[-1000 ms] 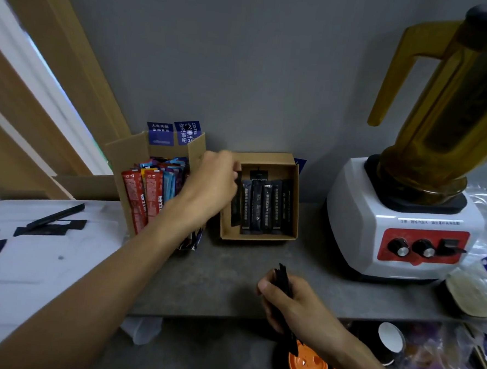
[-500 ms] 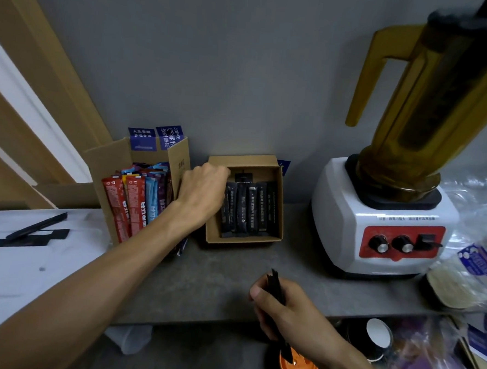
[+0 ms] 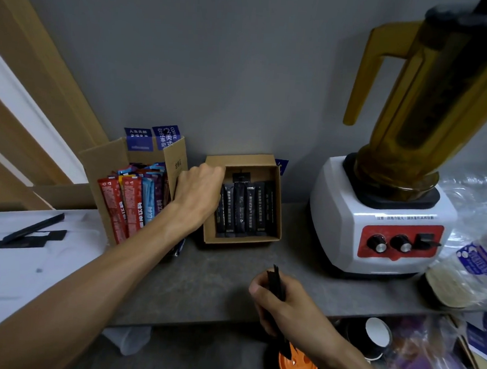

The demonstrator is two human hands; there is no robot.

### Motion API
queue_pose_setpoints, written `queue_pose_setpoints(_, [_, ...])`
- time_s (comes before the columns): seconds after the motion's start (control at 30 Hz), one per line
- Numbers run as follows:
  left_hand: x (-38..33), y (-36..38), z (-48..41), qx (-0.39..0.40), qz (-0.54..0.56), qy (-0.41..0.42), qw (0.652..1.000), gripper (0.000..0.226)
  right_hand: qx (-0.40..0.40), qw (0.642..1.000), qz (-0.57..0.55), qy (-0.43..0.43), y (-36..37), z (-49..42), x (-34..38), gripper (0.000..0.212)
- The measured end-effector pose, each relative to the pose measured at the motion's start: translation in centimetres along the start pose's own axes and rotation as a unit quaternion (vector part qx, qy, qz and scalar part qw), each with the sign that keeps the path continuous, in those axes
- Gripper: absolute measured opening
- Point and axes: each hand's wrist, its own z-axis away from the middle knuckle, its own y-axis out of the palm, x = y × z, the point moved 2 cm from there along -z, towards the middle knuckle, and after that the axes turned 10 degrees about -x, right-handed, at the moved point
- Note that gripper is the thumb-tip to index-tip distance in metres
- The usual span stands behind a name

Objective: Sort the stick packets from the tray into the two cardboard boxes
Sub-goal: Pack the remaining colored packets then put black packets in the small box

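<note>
Over the counter [image 3: 216, 282], right hand [image 3: 291, 310] clamps slim black stick packets [image 3: 275, 280]; grip of left hand [image 3: 199, 193] unclear.

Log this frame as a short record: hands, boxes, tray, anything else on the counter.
left hand: fingers curled, at the left wall of the small box; grip hidden
right hand: grips a bundle of black packets above the counter's front edge
small box: holds a row of black packets
tall box: coloured packets standing upright
tray: loose black packets lie on it, left of the boxes
other: blender at right
</note>
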Motion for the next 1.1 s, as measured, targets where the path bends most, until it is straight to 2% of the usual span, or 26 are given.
queue_pose_setpoints(0.07, [-0.2, -1.3, 0.8, -0.021, 0.048, -0.009, 0.999, 0.011, -0.015, 1.0, -0.019, -0.003, -0.2, -0.2, -0.1, 0.024])
queue_pose_setpoints(0.13, [-0.9, -3.4, 2.8, 0.015, 0.186, -0.042, 0.981, 0.009, -0.021, 0.999, -0.041, -0.012, -0.4, -0.3, 0.2, 0.027])
queue_pose_setpoints(0.23, [-3.0, -6.9, 7.2, 0.158, 0.389, -0.068, 0.905, 0.009, -0.003, 0.998, -0.056, -0.04, -0.2, -0.2, 0.8, 0.03])
queue_pose_setpoints(0.3, [-3.9, -7.9, 10.0, 0.185, 0.436, -0.098, 0.875, 0.012, -0.008, 0.998, -0.023, -0.054, 0.5, -0.5, 0.9, 0.032])
queue_pose_setpoints(0.43, [-3.9, -7.7, 13.0, 0.132, 0.444, -0.186, 0.867, 0.012, -0.002, 0.986, 0.123, -0.114, 2.4, -0.9, 0.8, 0.034])
queue_pose_setpoints(0.67, [-2.5, -7.7, 14.0, 0.125, 0.457, -0.228, 0.851, 0.011, -0.013, 0.98, 0.149, -0.134, 3.6, -0.8, 1.6, 0.017])
queue_pose_setpoints(0.77, [-2.3, -7.4, 14.3, 0.1, 0.44, -0.207, 0.868, 0.014, -0.011, 0.97, 0.186, -0.155, 3.8, -0.8, 2.0, 0.007])
queue_pose_setpoints(0.87, [-1.9, -7.0, 14.5, 0.062, 0.443, -0.22, 0.867, 0.014, -0.007, 0.965, 0.198, -0.171, 4.1, -0.6, 2.2, 0.015])
queue_pose_setpoints(0.97, [-0.2, -6.8, 14.6, -0.005, 0.451, -0.271, 0.85, 0.013, -0.045, 0.971, 0.18, -0.152, 3.9, -0.5, 1.3, 0.027])
queue_pose_setpoints(1.03, [1.1, -6.9, 14.7, -0.04, 0.462, -0.326, 0.824, 0.01, -0.063, 0.981, 0.132, -0.129, 3.7, -1.0, 1.1, 0.031])
queue_pose_setpoints(1.1, [2.6, -7.2, 15.0, -0.077, 0.468, -0.368, 0.8, 0.009, -0.097, 0.975, 0.108, -0.167, 3.3, -2.5, 1.8, 0.029])
